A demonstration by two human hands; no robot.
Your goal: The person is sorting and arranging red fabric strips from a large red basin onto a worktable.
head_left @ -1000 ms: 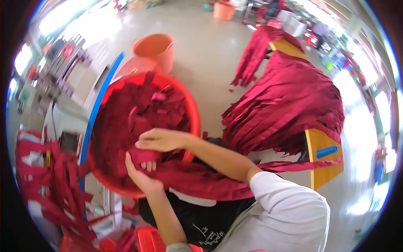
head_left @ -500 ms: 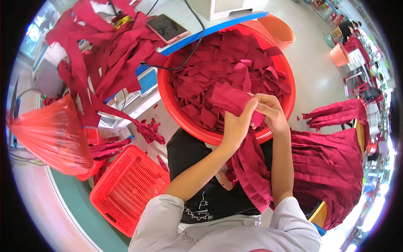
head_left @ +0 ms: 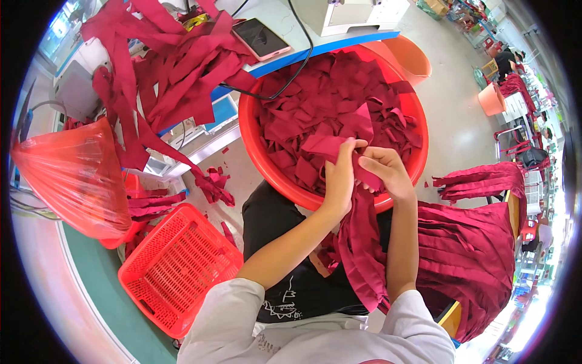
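Observation:
Both my hands hold a dark red fabric strip (head_left: 361, 236) over the near rim of a red round tub (head_left: 250, 151). My left hand (head_left: 341, 179) pinches the strip, and a flat end of it sticks out past the fingers over the tub. Close on its right, my right hand (head_left: 389, 173) grips the same strip, its thumb bent over the cloth. Below the hands the strip hangs in loose folds across my lap. Many cut red fabric pieces (head_left: 285, 124) fill the tub. What lies between the fingers is partly hidden.
Long red strips (head_left: 176, 73) drape over the table edge at upper left, beside a phone (head_left: 260, 39). A red plastic basket (head_left: 182, 267) and a red plastic bag (head_left: 79, 182) are at left. More strips (head_left: 467, 249) hang on a rack at right. An orange bin (head_left: 409, 57) stands behind the tub.
The view has shifted slightly. My hands have drawn a little closer together on the strip, and less of its flat end shows past the left fingers.

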